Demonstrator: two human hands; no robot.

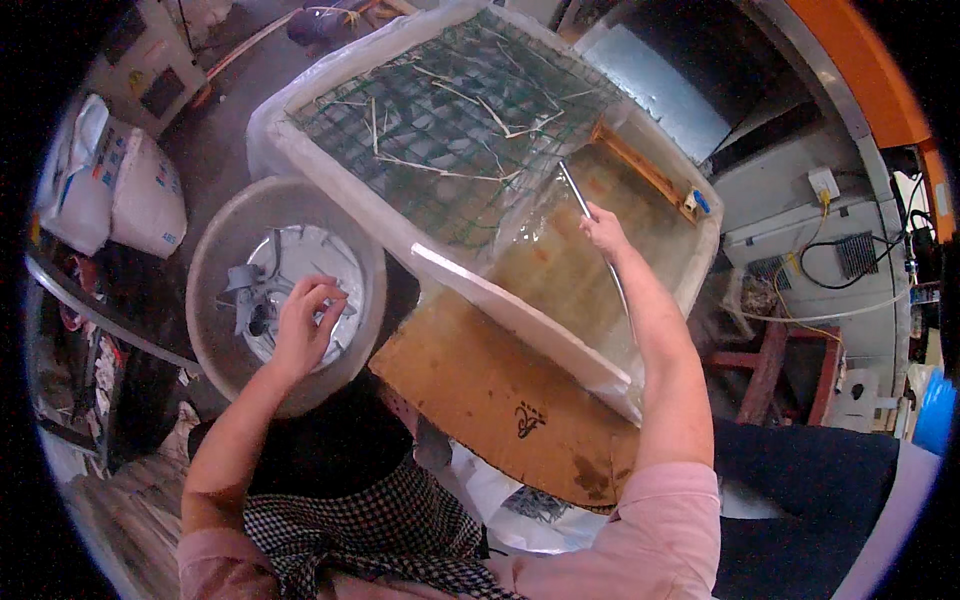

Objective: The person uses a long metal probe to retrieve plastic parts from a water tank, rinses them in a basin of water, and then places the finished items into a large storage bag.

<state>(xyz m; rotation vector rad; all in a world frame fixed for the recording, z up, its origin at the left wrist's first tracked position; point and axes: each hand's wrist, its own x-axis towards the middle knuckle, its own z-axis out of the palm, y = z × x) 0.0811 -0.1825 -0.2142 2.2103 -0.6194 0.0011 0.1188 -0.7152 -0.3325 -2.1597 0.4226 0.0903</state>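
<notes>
My right hand (604,231) grips a long, shiny metal rod (576,187). Its far end reaches over the murky water (570,270) in a large white tub (337,176), near the edge of a green mesh net (442,127). Grey pieces show dimly under the net, and pale strips lie across it. Over a round grey plastic bucket (206,300), my left hand (304,322) is bent with the fingers curled. Whether it pinches a small piece is unclear. Several grey moulded-looking parts (244,277) lie in the bucket around a pale round surface.
A wet cardboard sheet (480,375) leans along the tub's near side. An orange-brown bar (637,169) and a blue-handled valve (696,200) are at the tub's right. White sacks (146,195) stand at left. A dark red metal frame (780,367) and cables (810,274) are at right.
</notes>
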